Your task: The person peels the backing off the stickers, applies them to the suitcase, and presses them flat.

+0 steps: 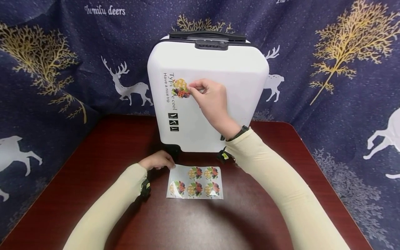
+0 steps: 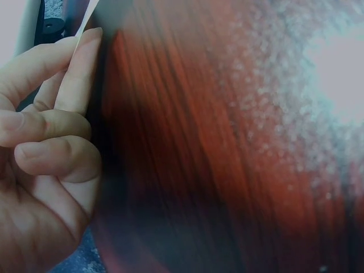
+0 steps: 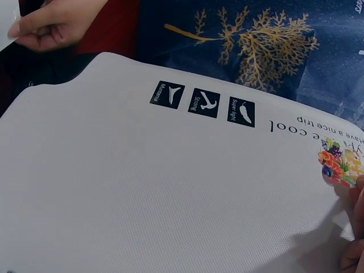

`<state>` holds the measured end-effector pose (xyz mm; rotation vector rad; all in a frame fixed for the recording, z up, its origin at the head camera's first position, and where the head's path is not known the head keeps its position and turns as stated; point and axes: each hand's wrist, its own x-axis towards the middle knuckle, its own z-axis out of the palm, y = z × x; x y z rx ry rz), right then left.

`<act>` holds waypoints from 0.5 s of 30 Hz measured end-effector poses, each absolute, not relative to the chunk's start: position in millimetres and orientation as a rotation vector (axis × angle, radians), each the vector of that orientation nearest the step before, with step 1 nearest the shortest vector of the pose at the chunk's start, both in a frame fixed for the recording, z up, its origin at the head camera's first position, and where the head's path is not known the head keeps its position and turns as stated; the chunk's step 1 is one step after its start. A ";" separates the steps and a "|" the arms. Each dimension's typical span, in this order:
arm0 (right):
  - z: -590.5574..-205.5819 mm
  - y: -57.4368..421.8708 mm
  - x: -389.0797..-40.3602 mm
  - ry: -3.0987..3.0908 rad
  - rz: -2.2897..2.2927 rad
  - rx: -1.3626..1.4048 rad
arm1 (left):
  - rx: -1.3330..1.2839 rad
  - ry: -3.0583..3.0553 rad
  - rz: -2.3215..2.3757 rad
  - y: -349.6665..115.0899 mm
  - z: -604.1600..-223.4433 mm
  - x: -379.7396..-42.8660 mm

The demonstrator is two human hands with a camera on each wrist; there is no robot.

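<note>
A white hard-shell suitcase (image 1: 242, 81) stands upright on the table. My right hand (image 1: 212, 100) pinches the right edge of a fruit-patterned sticker (image 1: 180, 89) between thumb and forefinger. In the right wrist view the sticker (image 3: 336, 162) lies over part of the printed lettering; whether it touches the shell all over I cannot tell. Down at the suitcase's foot, my left hand (image 1: 160, 160) holds the upper left corner of a sticker sheet (image 1: 179, 173) between thumb and finger. Several fruit stickers remain on that sheet, and its upper left spot is bare. The left wrist view catches only the sheet's thin edge.
The dark red wooden table (image 1: 200, 225) carries the suitcase and sheet. A blue cloth (image 1: 131, 41) with deer and gold trees hangs behind. On the suitcase are black icon labels (image 1: 173, 122), a top handle (image 1: 207, 35) and a combination lock (image 1: 211, 44).
</note>
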<state>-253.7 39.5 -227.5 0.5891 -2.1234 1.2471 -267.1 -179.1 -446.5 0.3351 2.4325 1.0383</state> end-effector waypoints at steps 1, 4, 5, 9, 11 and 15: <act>-227.7 39.3 -253.8 -2.123 1.238 0.582 | 0.338 2.434 1.035 -178.7 -446.7 -267.1; -227.9 39.0 -253.8 -2.121 1.213 0.562 | 0.342 2.435 1.029 -177.9 -447.5 -267.1; -228.0 38.8 -253.9 -2.120 1.209 0.560 | 0.343 2.436 1.027 -177.6 -447.7 -267.1; -227.3 37.7 -252.2 -2.113 1.195 0.561 | 0.344 2.435 1.029 -176.9 -448.0 -266.9; -227.0 37.0 -251.2 -2.113 1.181 0.565 | 0.347 2.437 1.027 -176.6 -447.9 -266.6; -226.9 36.9 -249.8 -2.116 1.146 0.562 | 0.350 2.437 1.027 -175.8 -448.5 -266.2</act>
